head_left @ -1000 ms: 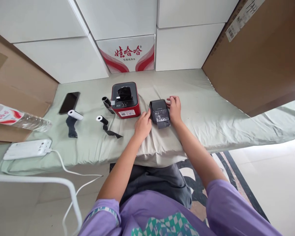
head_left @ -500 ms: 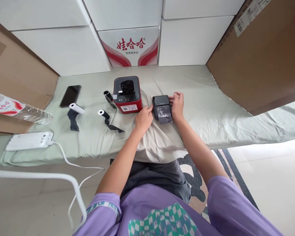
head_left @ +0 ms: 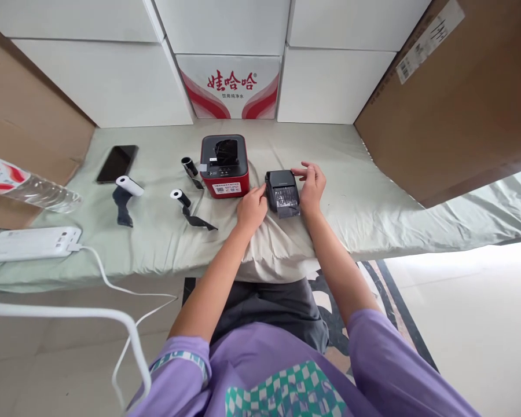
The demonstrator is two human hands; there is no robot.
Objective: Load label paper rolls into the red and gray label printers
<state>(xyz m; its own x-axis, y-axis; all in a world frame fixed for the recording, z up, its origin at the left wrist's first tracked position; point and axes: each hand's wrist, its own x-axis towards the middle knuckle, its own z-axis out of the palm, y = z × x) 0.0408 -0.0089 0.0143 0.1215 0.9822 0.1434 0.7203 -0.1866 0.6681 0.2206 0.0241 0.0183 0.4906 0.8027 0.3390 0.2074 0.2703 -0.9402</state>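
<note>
A small black portable printer (head_left: 283,180) sits on the cloth-covered surface, with a dark printed strip (head_left: 285,200) hanging from its front. At its left side rests my left hand (head_left: 252,208), fingers curled in and a fingertip against the casing. My right hand (head_left: 312,188) is on the other side, its fingers loosely apart and reaching to the printer's back right corner. Left of them stands a red printer (head_left: 224,165) with a black top. Beside it are a black roll (head_left: 190,167) and another dark roll (head_left: 180,197) with a curling loose end.
Further left lie a white-cored roll (head_left: 129,186) with a dark tail, a phone (head_left: 117,164), a water bottle (head_left: 26,182) and a white power bank (head_left: 32,243) with a cable. White boxes (head_left: 230,87) line the back. A large cardboard box (head_left: 451,116) stands at the right.
The fingers of my right hand have shifted left, toward the printer's back corner. My left hand stays at its left side. The whole view has moved slightly.
</note>
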